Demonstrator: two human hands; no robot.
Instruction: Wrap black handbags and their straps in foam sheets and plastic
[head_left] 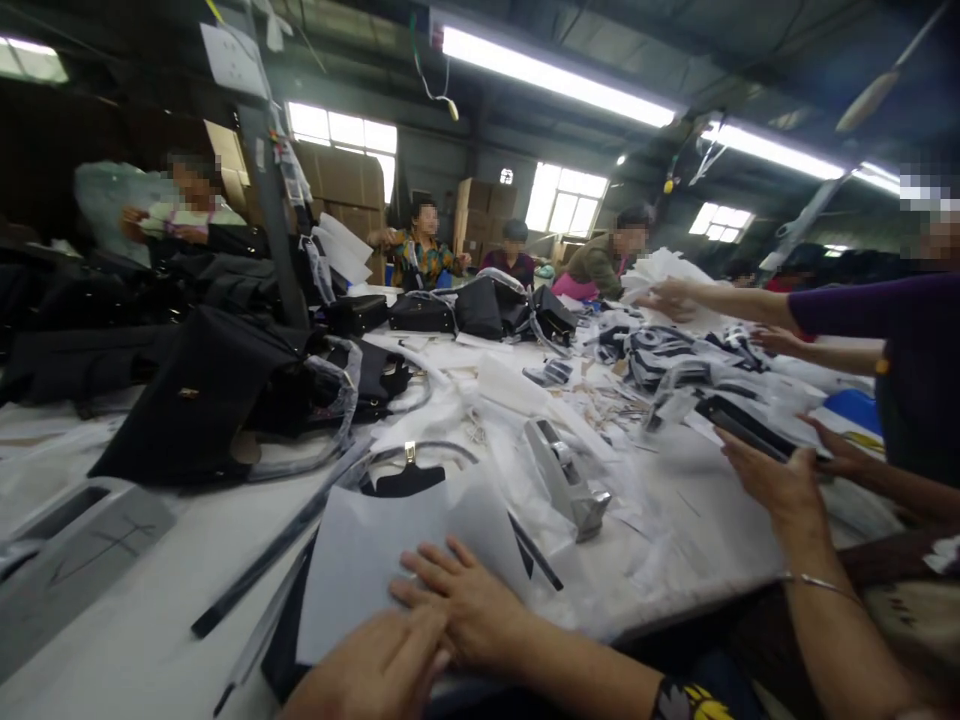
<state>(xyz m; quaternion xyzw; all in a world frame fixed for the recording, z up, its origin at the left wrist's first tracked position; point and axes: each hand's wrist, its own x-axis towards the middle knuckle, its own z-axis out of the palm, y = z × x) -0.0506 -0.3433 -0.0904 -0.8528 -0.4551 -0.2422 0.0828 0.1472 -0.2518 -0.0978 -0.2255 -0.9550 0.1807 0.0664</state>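
1. White paper [360, 570], near centre, lies over a black bag [411, 482]; likely light, easily creased, best held by edges.
2. Left hand [379, 655], at its near edge: grip I can't make out.
3. Right hand [466, 602]: fingers spread flat on the paper.

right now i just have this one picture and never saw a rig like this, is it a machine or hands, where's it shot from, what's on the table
It's no robot, just a person's bare right hand, spread on a pale sheet, and left hand close beside it, its grip unclear. The picture comes from a camera on that person's head, looking forward and down. The sheet partly covers a black piece with a gold-coloured fitting. Nearby on the white table are black bags and what looks like a tape dispenser. The hand holding a dark item at right is a co-worker's.
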